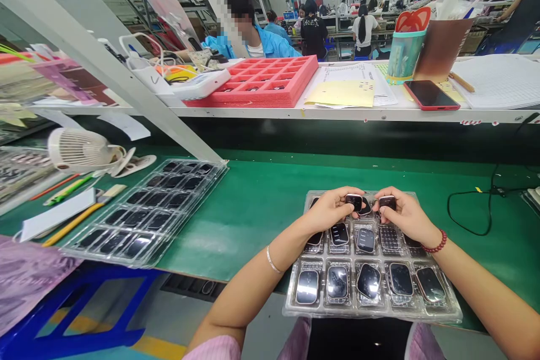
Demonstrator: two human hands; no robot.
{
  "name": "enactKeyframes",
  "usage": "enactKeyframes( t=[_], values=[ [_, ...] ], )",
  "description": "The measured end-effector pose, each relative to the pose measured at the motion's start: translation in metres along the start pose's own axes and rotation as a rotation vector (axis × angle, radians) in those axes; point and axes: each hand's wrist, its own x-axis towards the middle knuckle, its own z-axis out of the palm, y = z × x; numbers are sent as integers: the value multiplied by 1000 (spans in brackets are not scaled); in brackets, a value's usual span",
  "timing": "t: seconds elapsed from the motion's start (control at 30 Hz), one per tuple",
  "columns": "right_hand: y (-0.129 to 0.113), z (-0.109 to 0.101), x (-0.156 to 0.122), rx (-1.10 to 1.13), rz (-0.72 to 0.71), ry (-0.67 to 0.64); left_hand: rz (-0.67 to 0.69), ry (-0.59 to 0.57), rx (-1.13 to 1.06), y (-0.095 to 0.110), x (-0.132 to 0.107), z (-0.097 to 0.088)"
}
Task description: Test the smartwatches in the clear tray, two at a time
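My left hand pinches a small smartwatch body over the back rows of a clear plastic tray. A second smartwatch body, its dark screen tilted up, is gripped in my right hand just beside it. The tray lies in front of me at the green bench's near edge, with several watch bodies in its pockets. Two of them, a lit watch and another lit watch, show text on their screens. One pocket below my right hand shows only its gridded bottom. My hands partly cover the back row.
Another clear tray of dark watches lies at left, near a white fan and a yellow-handled brush. On the shelf above are a red foam tray, papers and a phone. A black cable loops at right.
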Motion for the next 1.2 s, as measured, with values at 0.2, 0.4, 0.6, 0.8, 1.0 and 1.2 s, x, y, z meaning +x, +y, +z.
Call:
enactKeyframes(
  t=[0.2,0.4,0.6,0.8,1.0,1.2],
  values=[
    [-2,1,0,14,1,-4,-7,3,-13,1,-2,1],
    [-2,1,0,8,0,-7,-1,-5,-8,1,-1,2],
    [-1,0,0,14,1,-9,22,9,15,3,-1,2],
    [-2,0,0,17,4,-15,41,11,30,3,-1,2],
    [-1,0,0,1,4,-25,27,-2,11,4,-2,2],
    [-2,0,0,-4,-10,-23,3,-17,36,1,-1,1]
  ],
)
